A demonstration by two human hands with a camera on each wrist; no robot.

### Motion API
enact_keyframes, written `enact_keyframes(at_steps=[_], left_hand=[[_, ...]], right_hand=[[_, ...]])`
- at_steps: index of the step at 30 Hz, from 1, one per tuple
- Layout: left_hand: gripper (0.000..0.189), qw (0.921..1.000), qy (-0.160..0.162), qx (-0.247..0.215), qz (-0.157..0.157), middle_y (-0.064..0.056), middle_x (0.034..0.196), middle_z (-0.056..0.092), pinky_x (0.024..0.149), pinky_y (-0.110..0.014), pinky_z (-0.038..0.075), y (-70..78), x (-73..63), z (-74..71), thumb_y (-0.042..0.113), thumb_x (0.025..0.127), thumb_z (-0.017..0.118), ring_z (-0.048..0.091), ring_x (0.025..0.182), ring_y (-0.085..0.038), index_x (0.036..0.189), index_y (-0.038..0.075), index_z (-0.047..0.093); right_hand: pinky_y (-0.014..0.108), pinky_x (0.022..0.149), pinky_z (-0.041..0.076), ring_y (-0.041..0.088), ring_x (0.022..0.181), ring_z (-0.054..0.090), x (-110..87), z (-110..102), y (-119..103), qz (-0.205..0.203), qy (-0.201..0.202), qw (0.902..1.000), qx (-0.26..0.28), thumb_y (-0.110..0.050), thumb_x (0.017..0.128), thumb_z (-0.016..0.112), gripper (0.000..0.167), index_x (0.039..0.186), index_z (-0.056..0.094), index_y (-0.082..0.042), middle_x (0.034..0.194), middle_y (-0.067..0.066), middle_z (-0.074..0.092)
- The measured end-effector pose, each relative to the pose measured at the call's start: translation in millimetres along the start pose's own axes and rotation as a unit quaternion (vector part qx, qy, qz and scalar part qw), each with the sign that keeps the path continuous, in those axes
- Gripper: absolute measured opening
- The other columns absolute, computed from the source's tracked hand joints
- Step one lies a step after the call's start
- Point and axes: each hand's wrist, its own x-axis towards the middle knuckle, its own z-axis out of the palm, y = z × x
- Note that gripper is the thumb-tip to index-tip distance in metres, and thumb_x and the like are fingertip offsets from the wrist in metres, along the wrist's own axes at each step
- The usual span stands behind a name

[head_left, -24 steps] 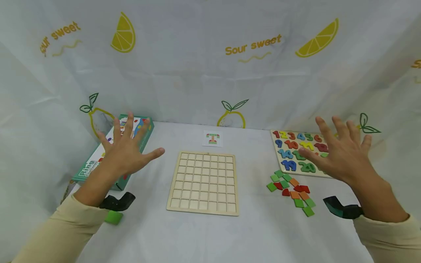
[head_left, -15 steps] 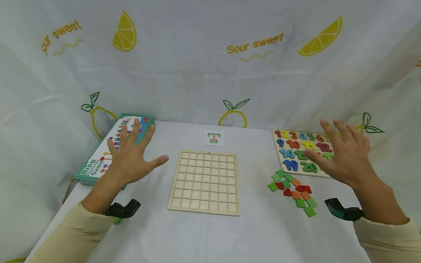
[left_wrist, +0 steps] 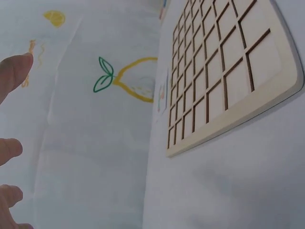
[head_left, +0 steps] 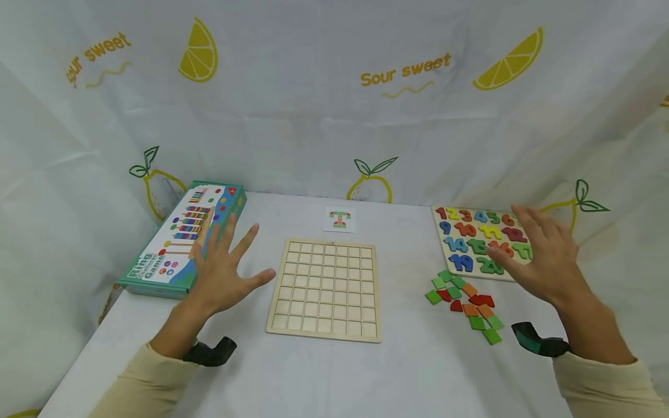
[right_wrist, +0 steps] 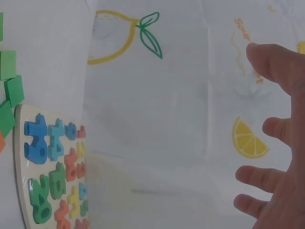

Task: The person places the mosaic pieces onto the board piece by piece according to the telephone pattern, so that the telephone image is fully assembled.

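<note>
My left hand, fingers spread and holding nothing, is raised between the green game box and the wooden grid board. The board's square cells hold no tiles; in the left wrist view its light frame stands right of my fingertips. On the other side my right hand hovers with spread fingers, overlapping the right part of the number puzzle board. Just in front of that puzzle lie several loose tiles, green, orange and red. Both hands are apart from these tiles.
A small card with a T-shaped pattern of red, green and orange lies behind the grid board. A white curtain printed with lemons closes off the back. Dark straps sit at both wrists.
My left hand has come down and to the right, uncovering more of the game box. The right hand has lowered slightly. A green piece by the left wrist is now hidden.
</note>
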Motion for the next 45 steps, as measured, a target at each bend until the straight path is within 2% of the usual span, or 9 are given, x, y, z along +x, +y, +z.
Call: enact_keyframes(at_steps=[4, 10, 16, 23, 30, 39, 45], left_hand=[[0.089, 0.9998, -0.002, -0.022, 0.000, -0.014, 0.160, 0.003, 0.096, -0.075, -0.003, -2.2, -5.3, 8.7, 0.062, 0.080, 0.065, -0.004, 0.140, -0.047, 0.153, 0.022, 0.032], [0.086, 0.9982, -0.026, -0.054, -0.007, -0.012, 0.161, 0.003, 0.097, -0.075, 0.001, -4.2, -11.4, 21.8, 0.057, 0.081, 0.067, -0.005, 0.141, -0.045, 0.152, 0.023, 0.033], [0.084, 0.9948, -0.047, -0.090, -0.014, -0.011, 0.161, 0.002, 0.098, -0.074, 0.001, -6.9, -18.4, 34.5, 0.054, 0.081, 0.069, -0.006, 0.142, -0.041, 0.152, 0.023, 0.035], [0.085, 0.9911, -0.062, -0.117, -0.011, -0.012, 0.160, 0.006, 0.099, -0.072, 0.001, -9.6, -24.2, 49.6, 0.052, 0.079, 0.072, -0.002, 0.141, -0.044, 0.150, 0.021, 0.038], [0.084, 0.9866, -0.084, -0.139, -0.011, -0.012, 0.160, 0.011, 0.099, -0.072, 0.005, -11.1, -26.5, 60.0, 0.051, 0.078, 0.074, 0.003, 0.140, -0.047, 0.148, 0.019, 0.042], [0.075, 0.9788, -0.103, -0.177, 0.008, -0.013, 0.158, 0.019, 0.098, -0.072, 0.007, -14.6, -28.6, 71.7, 0.045, 0.077, 0.076, 0.008, 0.139, -0.048, 0.142, 0.016, 0.052], [0.069, 0.9766, -0.108, -0.184, 0.028, -0.013, 0.155, 0.026, 0.099, -0.071, 0.006, -19.6, -32.6, 81.4, 0.043, 0.076, 0.077, 0.011, 0.139, -0.048, 0.137, 0.016, 0.058]], right_hand=[[0.072, 0.101, 0.001, 0.049, 0.139, 0.006, -3.2, 5, 4, 0.010, 0.002, 0.9999, 0.014, -0.041, 0.084, 0.069, 0.091, 0.156, 0.018, -0.018, 0.155, 0.024, 0.015], [0.075, 0.099, 0.006, 0.050, 0.137, 0.010, -7.4, 13, 10, 0.015, 0.010, 0.9993, 0.033, -0.037, 0.084, 0.069, 0.087, 0.155, 0.021, -0.015, 0.155, 0.024, 0.018], [0.078, 0.095, 0.009, 0.050, 0.138, 0.008, -14.6, 22, 13, 0.044, 0.002, 0.9984, 0.037, -0.039, 0.086, 0.068, 0.088, 0.156, 0.019, -0.017, 0.155, 0.023, 0.019], [0.081, 0.089, 0.018, 0.051, 0.137, 0.010, -23.8, 33, 18, 0.065, 0.007, 0.9965, 0.051, -0.040, 0.085, 0.069, 0.089, 0.156, 0.018, -0.022, 0.153, 0.025, 0.022], [0.080, 0.090, 0.014, 0.049, 0.139, 0.008, -32.5, 44, 25, 0.083, 0.002, 0.9946, 0.062, -0.036, 0.085, 0.070, 0.090, 0.156, 0.018, -0.020, 0.155, 0.023, 0.018], [0.081, 0.083, 0.021, 0.048, 0.140, 0.006, -44.0, 50, 31, 0.115, -0.005, 0.9909, 0.069, -0.041, 0.085, 0.069, 0.092, 0.156, 0.016, -0.022, 0.156, 0.024, 0.017], [0.081, 0.081, 0.022, 0.050, 0.139, 0.004, -54.5, 55, 34, 0.156, -0.023, 0.9840, 0.083, -0.043, 0.087, 0.067, 0.091, 0.157, 0.013, -0.021, 0.156, 0.025, 0.012]])
